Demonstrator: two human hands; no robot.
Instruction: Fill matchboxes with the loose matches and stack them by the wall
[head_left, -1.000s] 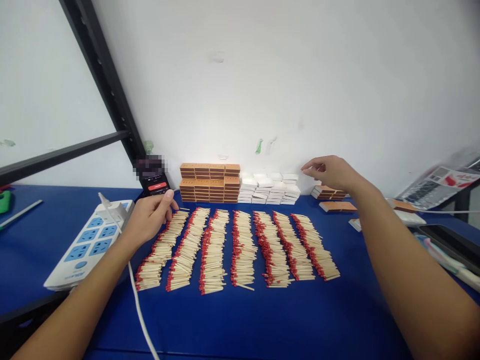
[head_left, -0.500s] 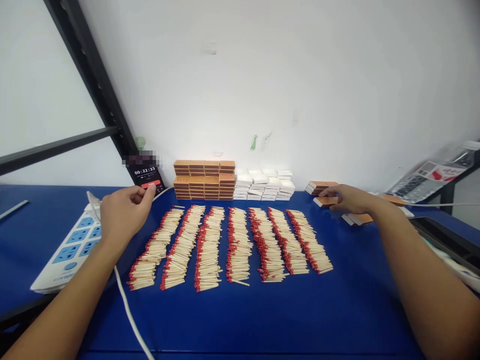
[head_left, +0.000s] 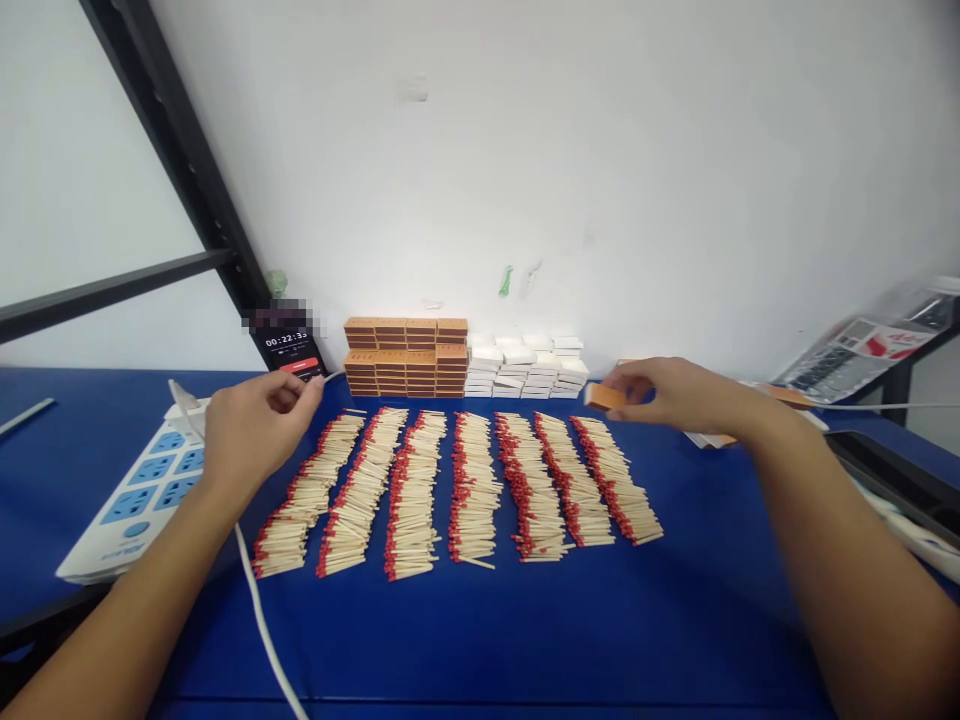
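My right hand [head_left: 667,390] pinches a matchbox [head_left: 606,398] between thumb and fingers, just above the table and right of the white stack. The matchbox has an orange-brown sleeve and a white end facing left. My left hand [head_left: 251,425] hovers by the power strip [head_left: 150,492]; its fingers are loosely curled, the thumb apart from them, and nothing shows in it. Between my hands, several slanting rows of red-headed matches [head_left: 412,490] lie on the blue table [head_left: 480,640]. Behind them stand stacked brown matchboxes [head_left: 405,360] and a stack of white inner trays [head_left: 525,365].
A phone [head_left: 289,345] with a running timer leans at the back left. A white cable [head_left: 259,620] crosses the left front. More matchboxes lie partly hidden behind my right hand. A clear plastic package [head_left: 874,345] and a dark flat device [head_left: 900,480] are on the right.
My right hand has lifted the matchbox from among the boxes on the right and carried it left. My left hand has barely moved, its thumb slightly further out.
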